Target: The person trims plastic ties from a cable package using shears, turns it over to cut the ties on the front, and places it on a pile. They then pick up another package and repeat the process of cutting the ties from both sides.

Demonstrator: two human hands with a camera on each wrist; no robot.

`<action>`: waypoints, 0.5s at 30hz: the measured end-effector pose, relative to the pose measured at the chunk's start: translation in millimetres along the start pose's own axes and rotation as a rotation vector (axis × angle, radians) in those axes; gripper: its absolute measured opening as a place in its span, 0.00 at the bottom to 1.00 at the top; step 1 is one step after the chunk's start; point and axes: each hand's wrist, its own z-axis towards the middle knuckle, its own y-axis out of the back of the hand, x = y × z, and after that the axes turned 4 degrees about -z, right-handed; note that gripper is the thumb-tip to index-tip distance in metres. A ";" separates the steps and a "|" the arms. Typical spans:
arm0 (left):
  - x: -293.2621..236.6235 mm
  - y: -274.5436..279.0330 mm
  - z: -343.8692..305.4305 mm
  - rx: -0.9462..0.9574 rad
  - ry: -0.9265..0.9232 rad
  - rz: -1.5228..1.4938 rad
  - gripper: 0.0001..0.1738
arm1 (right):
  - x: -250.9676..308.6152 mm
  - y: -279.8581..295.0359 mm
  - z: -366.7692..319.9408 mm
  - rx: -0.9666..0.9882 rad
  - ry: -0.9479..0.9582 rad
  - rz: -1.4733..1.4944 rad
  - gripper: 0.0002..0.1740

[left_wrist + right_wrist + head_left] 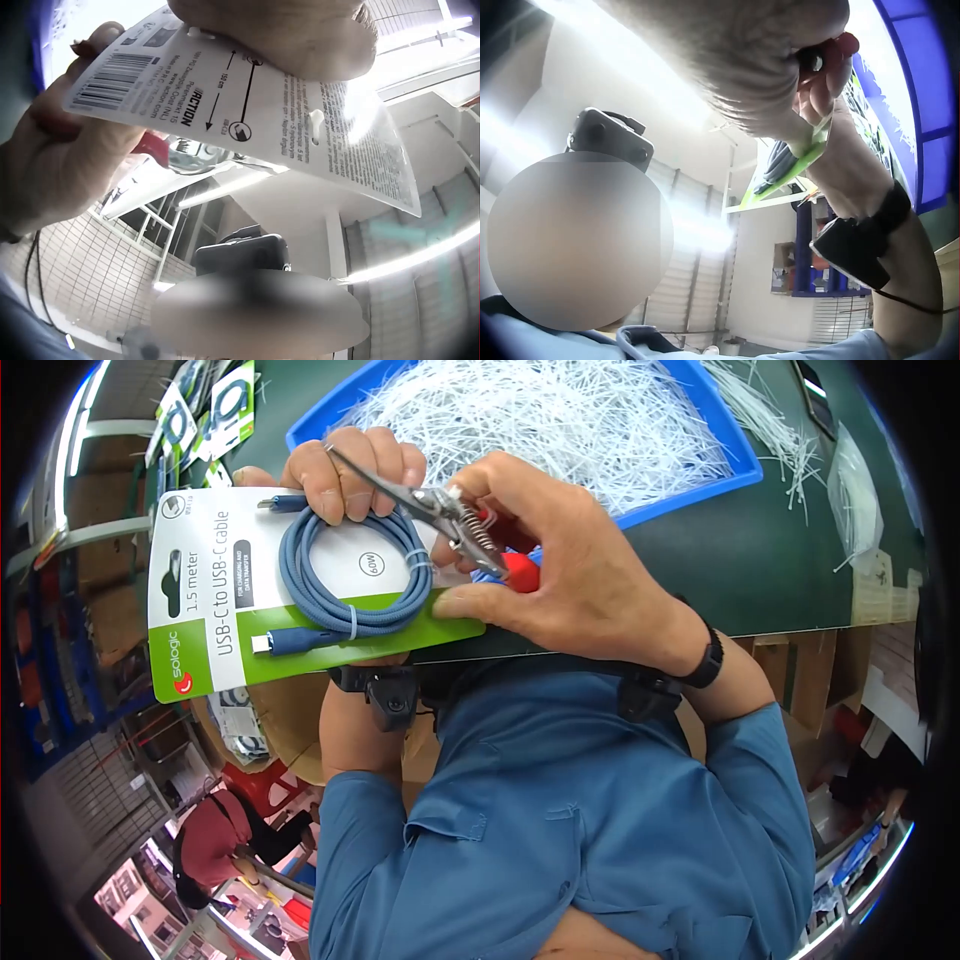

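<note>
A matt green surface (740, 590) carries a blue plastic tray (690, 497) heaped with thin, glossy white strips (540, 430). Held up at its near edge is a flat white-and-green card (200, 580). The right hand (570, 560) curls round red-gripped, spring-loaded metal cutters (440, 510), thumb at the card; the left hand (355, 470) grips card and cable, fingers bent. The round coil of blue braided cable (385, 622) is already on the card, bound by pale ties (352, 622). Fastening looks nearly finished, perhaps only trimming left; any uncut tie ends are indistinct.
</note>
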 end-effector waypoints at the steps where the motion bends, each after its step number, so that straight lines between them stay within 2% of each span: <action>1: 6.5 -11.0 -1.2 -0.078 -0.009 -0.007 0.35 | -0.8 -1.0 1.4 -0.012 0.056 -0.045 0.25; 3: 14.4 -27.9 -3.8 -0.236 -0.024 -0.017 0.31 | -3.5 -1.0 1.1 -0.018 0.112 -0.093 0.25; 8: 13.8 -27.2 -11.3 -0.300 0.029 -0.078 0.30 | -10.1 -6.3 -2.4 -0.011 0.076 0.074 0.24; 11: 9.3 -16.7 -13.0 -0.188 0.027 -0.124 0.38 | -8.8 -8.5 -1.3 -0.056 0.127 0.146 0.23; 14: 5.8 -10.6 -14.4 -0.120 0.004 -0.065 0.38 | -5.5 -3.5 -1.5 0.073 -0.075 0.259 0.22; 15: 4.7 -8.7 -13.8 -0.087 -0.008 -0.038 0.39 | -4.7 -2.1 -0.9 0.074 -0.074 0.256 0.22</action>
